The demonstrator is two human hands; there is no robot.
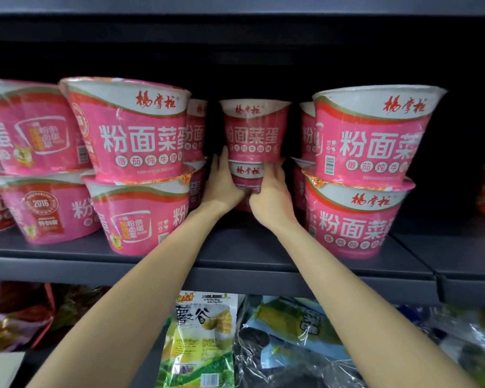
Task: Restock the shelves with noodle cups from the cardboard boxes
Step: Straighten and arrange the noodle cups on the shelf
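Both hands reach deep into the shelf and hold a two-high stack of noodle cups at the back of the centre gap. Left hand wraps the left flank of the lower cup, with its fingertips up against the base of the upper cup. Right hand curls round the right flank of the lower cup; its fingers appear closed on the cup wall.

Landmark: the held stack. Its long axis stands upright, rims up, and the upper cup sits squarely on the lower cup's lid. The stack lies directly ahead of both hands, farther into the shelf than the wrists, and both hands are about equally near it. The coming move probably turns on depth: whether the stack goes straight back or is released where it stands cannot be told.

Left of the stack, a front stack of two cups stands nearer the shelf edge; more cups stand beyond it at the far left. Right of the stack, another front stack of two cups stands likewise forward.

Labels: pink bodies, white upper band, red script logo. Large white text reads 粉面菜蛋; the smaller line reads 番茄炖牛腩. One far-left cup carries a "2016" seal.

Below the stack, on the lower tier, lies a snack bag marked 薯之谷.
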